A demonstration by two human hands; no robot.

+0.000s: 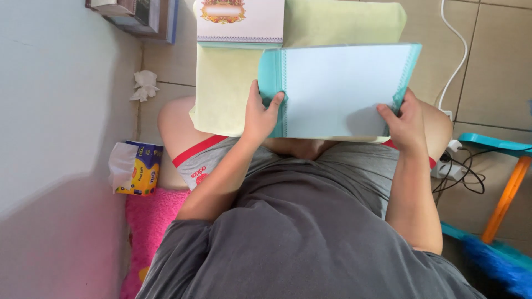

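A teal folder [338,88] with clear sleeve pages lies open across my lap on top of a pale yellow-green sheet [227,88]. My left hand [260,113] grips the folder's spine edge, thumb on the page. My right hand [403,119] holds the right edge of the folder, fingers on the page. A white certificate-like card with an ornate gold and red emblem [239,21] rests at the top of the yellow-green sheet.
A tissue pack [136,168] and a crumpled tissue [144,86] lie by the wall at left. A pink cushion [147,221] is under me. A white cable [457,50], a power strip [451,163] and a teal and orange stool [507,182] are at right.
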